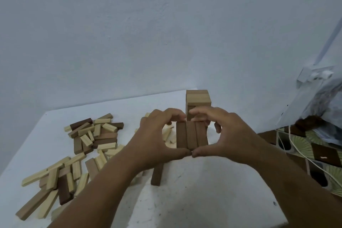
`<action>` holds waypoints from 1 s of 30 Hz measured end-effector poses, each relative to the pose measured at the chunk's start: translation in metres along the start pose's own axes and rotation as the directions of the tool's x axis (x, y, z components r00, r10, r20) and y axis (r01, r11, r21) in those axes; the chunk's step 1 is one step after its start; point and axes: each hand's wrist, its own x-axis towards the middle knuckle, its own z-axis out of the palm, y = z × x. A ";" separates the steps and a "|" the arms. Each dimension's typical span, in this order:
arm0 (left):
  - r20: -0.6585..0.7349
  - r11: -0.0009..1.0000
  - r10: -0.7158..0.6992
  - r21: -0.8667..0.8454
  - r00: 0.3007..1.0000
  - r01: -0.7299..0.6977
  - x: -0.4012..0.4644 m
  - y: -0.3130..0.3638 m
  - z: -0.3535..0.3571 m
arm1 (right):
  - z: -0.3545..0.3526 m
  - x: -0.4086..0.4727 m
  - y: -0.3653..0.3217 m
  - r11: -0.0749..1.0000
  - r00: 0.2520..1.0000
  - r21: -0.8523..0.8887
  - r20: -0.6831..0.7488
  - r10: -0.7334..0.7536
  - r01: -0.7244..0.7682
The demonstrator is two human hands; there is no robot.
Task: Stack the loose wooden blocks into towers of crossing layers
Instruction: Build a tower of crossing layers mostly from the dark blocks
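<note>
Left hand [157, 135]: grip curled, pinching three dark blocks [191, 135]
Right hand [225, 135]: same, opposite side
Tower [198, 100]: behind
Desk [185, 200]: loose blocks [92, 135] left

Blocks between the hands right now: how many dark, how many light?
Dark blocks: 3, side by side between the left hand and right hand.
Light blocks: 0.
Total: 3.
</note>
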 end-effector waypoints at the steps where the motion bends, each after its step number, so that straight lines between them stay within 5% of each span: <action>1: -0.014 1.000 0.008 -0.027 1.000 -0.008 0.008 0.003 -0.005 | -0.009 0.006 -0.003 1.000 1.000 -0.002 -0.008 -0.006 0.006; 12: -0.022 0.992 0.018 -0.125 1.000 -0.021 0.098 0.011 -0.028 | -0.055 0.073 0.023 0.999 0.997 -0.015 -0.062 0.039 -0.040; 30: 0.066 0.984 -0.066 -0.163 0.996 0.077 0.147 -0.016 -0.005 | -0.059 0.113 0.069 0.993 0.992 -0.027 0.049 0.116 -0.115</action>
